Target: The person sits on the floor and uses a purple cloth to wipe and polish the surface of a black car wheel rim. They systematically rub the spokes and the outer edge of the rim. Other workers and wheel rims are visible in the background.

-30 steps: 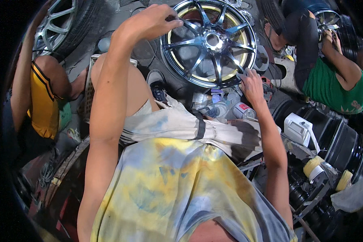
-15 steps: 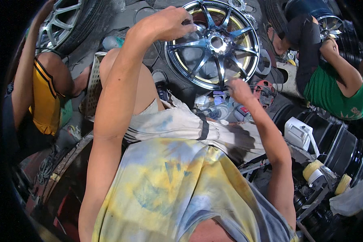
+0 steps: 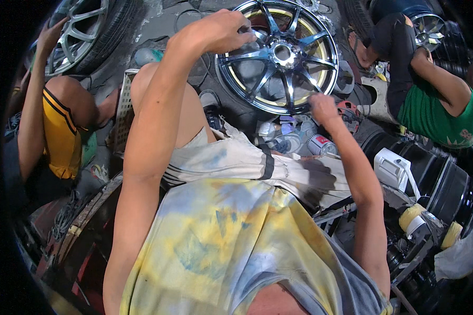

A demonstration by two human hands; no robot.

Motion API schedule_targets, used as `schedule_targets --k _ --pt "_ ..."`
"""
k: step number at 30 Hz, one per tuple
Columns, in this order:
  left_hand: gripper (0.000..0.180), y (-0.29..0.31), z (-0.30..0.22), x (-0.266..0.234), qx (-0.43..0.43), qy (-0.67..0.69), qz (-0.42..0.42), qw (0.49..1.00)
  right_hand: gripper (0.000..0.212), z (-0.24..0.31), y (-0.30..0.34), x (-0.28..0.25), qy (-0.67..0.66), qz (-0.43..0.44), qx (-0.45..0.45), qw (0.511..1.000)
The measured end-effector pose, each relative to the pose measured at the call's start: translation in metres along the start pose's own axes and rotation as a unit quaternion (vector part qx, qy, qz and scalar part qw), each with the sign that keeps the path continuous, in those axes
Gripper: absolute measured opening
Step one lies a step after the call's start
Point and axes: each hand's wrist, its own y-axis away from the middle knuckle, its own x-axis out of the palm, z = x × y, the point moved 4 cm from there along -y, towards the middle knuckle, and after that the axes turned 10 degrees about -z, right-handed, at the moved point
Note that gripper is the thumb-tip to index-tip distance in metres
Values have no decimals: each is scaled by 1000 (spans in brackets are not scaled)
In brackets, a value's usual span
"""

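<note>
A shiny chrome wheel rim (image 3: 287,64) with several thin spokes and a yellow inner edge stands in front of me. My left hand (image 3: 218,32) lies at its upper left side, fingers bent over the lip and thumb toward the spokes. Down at the lower right edge of the rim is my right hand (image 3: 325,109), its fingers curled in. Whatever small thing the right fingers may hold is hidden.
Below the rim lie a can (image 3: 321,145), clear plastic pieces and a red tool (image 3: 348,111). A person in green (image 3: 444,113) sits at the right, another in yellow shorts (image 3: 60,134) at the left by a tyred wheel (image 3: 84,31). Dark rims (image 3: 436,176) stack at right.
My right hand has slid right and slightly up along the rim's lower edge, uncovering more of the can. The left hand stays in place. The person at left has a hand on the tyred wheel.
</note>
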Motion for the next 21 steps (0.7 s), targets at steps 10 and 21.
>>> schedule_targets --k 10,21 --pt "38 -6 -3 3 14 17 7 1000 18 37 53 1 -63 -7 87 994" --pt "37 -7 -10 8 -12 -1 6 1000 12 50 38 -25 -31 35 38 998"
